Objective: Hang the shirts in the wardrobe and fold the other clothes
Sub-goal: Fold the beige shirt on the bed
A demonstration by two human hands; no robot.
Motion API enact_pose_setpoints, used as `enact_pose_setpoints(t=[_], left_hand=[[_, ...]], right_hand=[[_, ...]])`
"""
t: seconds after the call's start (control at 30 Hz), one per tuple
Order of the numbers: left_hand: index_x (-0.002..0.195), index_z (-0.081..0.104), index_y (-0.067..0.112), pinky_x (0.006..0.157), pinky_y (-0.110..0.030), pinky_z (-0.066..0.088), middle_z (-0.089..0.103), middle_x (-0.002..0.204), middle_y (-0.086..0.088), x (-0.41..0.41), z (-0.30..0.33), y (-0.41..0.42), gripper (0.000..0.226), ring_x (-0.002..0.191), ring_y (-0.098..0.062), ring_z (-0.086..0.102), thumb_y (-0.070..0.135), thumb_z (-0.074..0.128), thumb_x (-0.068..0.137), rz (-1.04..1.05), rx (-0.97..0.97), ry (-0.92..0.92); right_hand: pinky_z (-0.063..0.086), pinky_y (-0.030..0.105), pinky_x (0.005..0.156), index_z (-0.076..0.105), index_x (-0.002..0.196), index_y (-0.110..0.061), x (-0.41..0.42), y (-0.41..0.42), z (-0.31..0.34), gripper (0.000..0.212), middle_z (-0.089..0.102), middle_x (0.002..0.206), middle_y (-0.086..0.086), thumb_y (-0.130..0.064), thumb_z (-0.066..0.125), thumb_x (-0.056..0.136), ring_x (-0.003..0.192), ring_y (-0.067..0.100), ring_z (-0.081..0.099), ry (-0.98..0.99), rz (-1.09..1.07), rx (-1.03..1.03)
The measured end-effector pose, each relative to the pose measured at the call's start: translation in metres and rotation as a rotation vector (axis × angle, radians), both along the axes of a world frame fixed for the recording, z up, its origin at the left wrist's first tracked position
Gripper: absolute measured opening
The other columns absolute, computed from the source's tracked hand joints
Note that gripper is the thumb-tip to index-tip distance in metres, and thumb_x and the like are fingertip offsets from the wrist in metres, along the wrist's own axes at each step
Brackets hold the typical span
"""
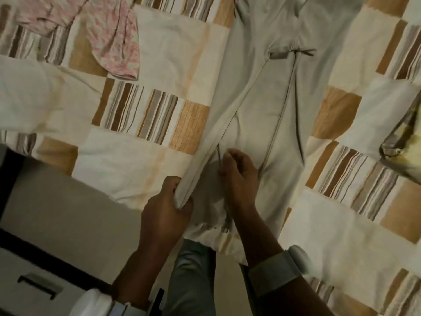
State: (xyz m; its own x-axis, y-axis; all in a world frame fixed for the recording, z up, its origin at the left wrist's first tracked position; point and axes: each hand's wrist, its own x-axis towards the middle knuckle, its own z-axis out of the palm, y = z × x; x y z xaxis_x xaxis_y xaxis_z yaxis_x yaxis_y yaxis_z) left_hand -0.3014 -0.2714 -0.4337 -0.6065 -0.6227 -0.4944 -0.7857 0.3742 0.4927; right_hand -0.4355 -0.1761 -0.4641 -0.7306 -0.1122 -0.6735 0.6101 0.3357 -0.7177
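A pale grey-beige pair of trousers (262, 92) lies lengthwise across the bed, legs pointing toward me. My left hand (166, 208) grips the hem end of the left trouser leg at the bed's near edge, fingers curled round the folded cloth. My right hand (239, 176) rests on the other leg just beside it, fingers bent and pinching the fabric near the inner seam. The far waist end runs out of the top of the view.
A patchwork bedcover (141, 71) in cream, tan and stripes covers the bed. A pink patterned garment (109, 30) lies at the upper left. A yellow-and-grey garment (403, 142) sits at the right edge. A white drawer unit with a handle (38, 286) stands at the lower left.
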Motion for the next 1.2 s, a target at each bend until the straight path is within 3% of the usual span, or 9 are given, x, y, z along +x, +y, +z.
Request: enact_pose_setpoints(t=[0.2, 0.37, 0.43, 0.53, 0.7, 0.83, 0.97, 1.1, 1.2], left_hand=[[0.128, 0.052, 0.031, 0.073, -0.029, 0.059, 0.072, 0.105, 0.011, -0.022, 0.011, 0.059, 0.036, 0.088, -0.01, 0.069, 0.045, 0.064, 0.097, -0.27, -0.064, 0.145], [0.122, 0.058, 0.033, 0.081, -0.031, 0.059, 0.073, 0.101, 0.012, -0.028, 0.003, 0.069, 0.035, 0.087, -0.005, 0.069, 0.054, 0.062, 0.095, -0.351, 0.165, -0.012], [0.109, 0.063, 0.037, 0.076, -0.025, 0.056, 0.07, 0.092, 0.017, -0.032, 0.012, 0.059, 0.026, 0.082, 0.0, 0.066, 0.056, 0.063, 0.091, -0.288, 0.155, -0.031], [0.108, 0.062, 0.035, 0.07, -0.016, 0.046, 0.067, 0.091, 0.018, -0.038, 0.014, 0.034, 0.023, 0.082, 0.004, 0.062, 0.046, 0.07, 0.09, 0.04, 0.118, 0.029], [0.121, 0.058, 0.032, 0.073, -0.019, 0.046, 0.069, 0.095, 0.012, -0.048, -0.013, 0.022, 0.04, 0.088, -0.003, 0.065, 0.04, 0.079, 0.088, 0.052, 0.256, -0.086], [0.114, 0.06, 0.025, 0.077, -0.029, 0.05, 0.067, 0.089, 0.006, -0.045, -0.022, 0.023, 0.031, 0.085, -0.013, 0.067, 0.021, 0.078, 0.09, 0.015, 0.146, -0.106], [0.117, 0.055, 0.03, 0.068, -0.027, 0.043, 0.063, 0.089, 0.013, -0.049, -0.012, 0.018, 0.035, 0.085, -0.011, 0.064, 0.029, 0.077, 0.091, -0.108, 0.089, -0.188], [0.123, 0.058, 0.031, 0.076, -0.027, 0.052, 0.065, 0.104, 0.013, -0.075, -0.006, 0.003, 0.036, 0.091, -0.004, 0.063, 0.04, 0.075, 0.092, -0.017, 0.03, 0.112], [0.131, 0.058, 0.021, 0.09, -0.033, 0.056, 0.061, 0.119, 0.004, -0.115, -0.022, -0.012, 0.033, 0.104, -0.01, 0.061, 0.032, 0.065, 0.1, -0.035, 0.038, 0.316]], right_hand=[[0.051, 0.047, 0.107, 0.062, 0.135, -0.025, -0.009, 0.027, 0.007, 0.078, 0.07, 0.13, 0.005, -0.08, 0.056, 0.081, 0.121, 0.025, 0.066, -0.571, 0.066, -0.42], [0.061, 0.038, 0.066, 0.072, 0.091, 0.001, -0.008, 0.052, 0.005, 0.032, 0.072, 0.077, 0.016, -0.03, 0.077, 0.091, 0.073, 0.03, 0.073, -0.263, 0.284, -0.041], [0.061, 0.045, 0.075, 0.071, 0.087, -0.005, -0.001, 0.057, 0.001, 0.021, 0.071, 0.083, 0.017, -0.024, 0.072, 0.095, 0.079, 0.033, 0.071, -0.251, 0.213, -0.025], [0.058, 0.04, 0.091, 0.067, 0.099, -0.025, 0.009, 0.06, 0.0, 0.005, 0.069, 0.097, -0.008, -0.029, 0.066, 0.1, 0.094, 0.013, 0.066, -0.2, 0.137, -0.024], [0.054, 0.026, 0.09, 0.065, 0.129, -0.016, 0.029, 0.071, 0.003, 0.034, 0.066, 0.106, -0.015, -0.033, 0.067, 0.099, 0.095, -0.001, 0.06, -0.171, 0.065, 0.054], [0.063, 0.033, 0.081, 0.066, 0.128, -0.011, 0.03, 0.085, 0.008, 0.037, 0.068, 0.103, -0.009, -0.031, 0.07, 0.097, 0.083, 0.002, 0.063, -0.261, 0.3, 0.158], [0.065, 0.034, 0.065, 0.067, 0.114, -0.015, -0.001, 0.098, 0.038, 0.029, 0.075, 0.091, 0.003, -0.037, 0.07, 0.097, 0.069, 0.016, 0.075, -0.476, 0.618, 0.24], [0.061, 0.028, 0.068, 0.07, 0.103, -0.022, -0.066, 0.079, 0.052, 0.016, 0.074, 0.084, -0.004, -0.034, 0.061, 0.102, 0.071, 0.007, 0.073, 0.071, 0.472, 0.246], [0.063, 0.036, 0.067, 0.07, 0.107, -0.011, -0.128, 0.032, 0.024, 0.02, 0.075, 0.092, 0.007, -0.022, 0.054, 0.106, 0.073, 0.022, 0.075, 0.057, 0.148, -0.013]])
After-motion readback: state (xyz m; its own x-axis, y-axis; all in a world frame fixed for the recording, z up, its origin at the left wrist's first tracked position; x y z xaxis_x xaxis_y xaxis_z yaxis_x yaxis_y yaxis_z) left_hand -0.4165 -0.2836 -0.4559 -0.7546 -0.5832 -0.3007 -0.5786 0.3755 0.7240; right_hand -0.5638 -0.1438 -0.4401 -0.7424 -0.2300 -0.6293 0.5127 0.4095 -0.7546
